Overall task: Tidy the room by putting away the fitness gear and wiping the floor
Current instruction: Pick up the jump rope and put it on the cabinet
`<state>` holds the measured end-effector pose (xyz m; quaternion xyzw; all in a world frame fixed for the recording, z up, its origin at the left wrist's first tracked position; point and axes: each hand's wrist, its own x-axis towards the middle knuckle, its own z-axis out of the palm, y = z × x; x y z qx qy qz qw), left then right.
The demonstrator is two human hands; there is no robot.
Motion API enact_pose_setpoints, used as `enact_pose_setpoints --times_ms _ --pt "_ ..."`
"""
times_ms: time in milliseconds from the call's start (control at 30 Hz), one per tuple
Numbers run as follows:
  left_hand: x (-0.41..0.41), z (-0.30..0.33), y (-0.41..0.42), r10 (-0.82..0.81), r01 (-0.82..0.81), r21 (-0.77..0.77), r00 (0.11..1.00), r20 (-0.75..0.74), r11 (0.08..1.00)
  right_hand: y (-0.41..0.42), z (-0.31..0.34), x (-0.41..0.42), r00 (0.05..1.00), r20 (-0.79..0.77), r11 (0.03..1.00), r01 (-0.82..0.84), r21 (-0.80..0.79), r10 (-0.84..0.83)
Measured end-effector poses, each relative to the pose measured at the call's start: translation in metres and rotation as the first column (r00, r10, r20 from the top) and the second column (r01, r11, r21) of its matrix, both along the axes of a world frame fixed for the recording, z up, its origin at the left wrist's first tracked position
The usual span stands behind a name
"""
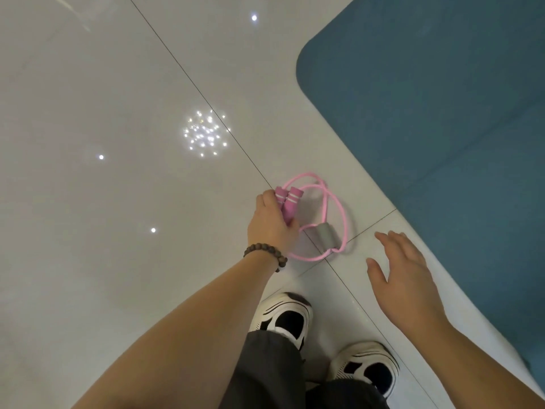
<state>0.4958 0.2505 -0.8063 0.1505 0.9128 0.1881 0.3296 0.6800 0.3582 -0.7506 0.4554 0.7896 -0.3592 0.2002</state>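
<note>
Lying looped on a glossy pale tiled floor (118,202) is a pink resistance band (339,214) with a grey centre sleeve (326,234), just beside the edge of a teal exercise mat (442,128). The left hand (269,222), a beaded bracelet (264,252) on its wrist, curls around the band's two pink foam handles (287,202). The right hand (402,270) hangs open nearby, fingers spread, holding nothing. Below, two black-and-white sneakers (283,317) and dark trouser legs (265,373) are visible.
</note>
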Motion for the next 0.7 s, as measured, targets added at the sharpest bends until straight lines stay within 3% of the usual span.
enact_pose_setpoints --times_ms 433,700 --pt "0.063 0.195 0.056 -0.324 0.327 0.034 0.943 -0.072 0.944 0.001 0.172 0.027 0.965 -0.021 0.964 0.263 0.027 -0.263" --pt "0.096 0.313 0.094 -0.506 0.513 0.090 0.858 -0.085 0.854 0.000 0.283 0.066 0.873 -0.033 0.869 0.488 0.088 -0.487"
